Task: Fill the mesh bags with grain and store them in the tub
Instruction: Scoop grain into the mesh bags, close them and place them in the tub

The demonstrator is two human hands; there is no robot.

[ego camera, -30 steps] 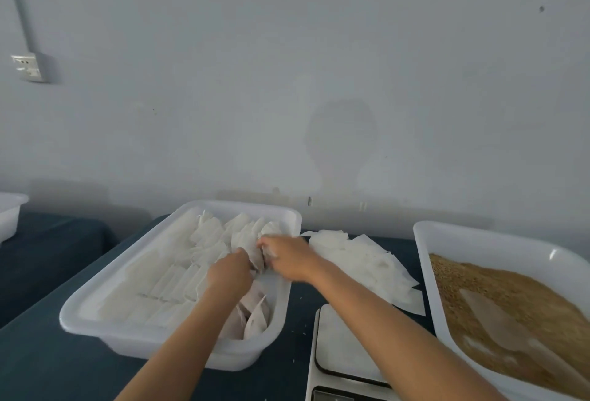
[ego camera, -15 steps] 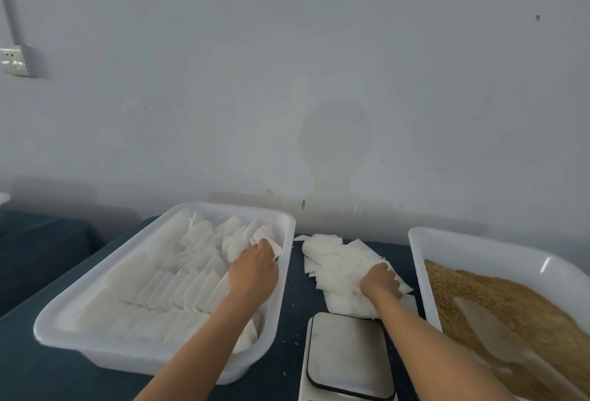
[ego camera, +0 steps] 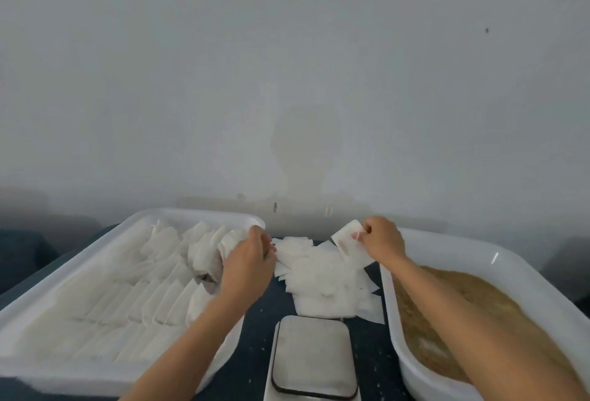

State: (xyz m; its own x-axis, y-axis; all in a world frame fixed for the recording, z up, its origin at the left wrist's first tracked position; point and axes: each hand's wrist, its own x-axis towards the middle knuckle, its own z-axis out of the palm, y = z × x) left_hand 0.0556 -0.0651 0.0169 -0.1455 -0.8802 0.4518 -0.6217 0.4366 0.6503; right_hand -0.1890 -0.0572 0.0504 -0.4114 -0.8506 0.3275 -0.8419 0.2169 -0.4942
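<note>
A white tub (ego camera: 79, 260) on the left holds rows of filled white mesh bags (ego camera: 150, 292). My left hand (ego camera: 247, 265) rests at the tub's right side against the bags, fingers bent over them. A loose pile of empty mesh bags (ego camera: 322, 279) lies on the dark table between the tubs. Above that pile my right hand (ego camera: 381, 237) pinches one empty mesh bag (ego camera: 346, 239) and holds it lifted. At the right stands a second white tub (ego camera: 498, 260) full of brown grain (ego camera: 447, 308).
A small scale with a grey platform (ego camera: 314, 354) stands at the table's front, between the tubs. Stray grains dot the dark table (ego camera: 255, 330). A plain grey wall (ego camera: 287, 81) rises directly behind the tubs.
My right hand has left the tub of filled bags, reached the pile of empty bags and lifted one off it. My left hand has stayed at the tub's right side.
</note>
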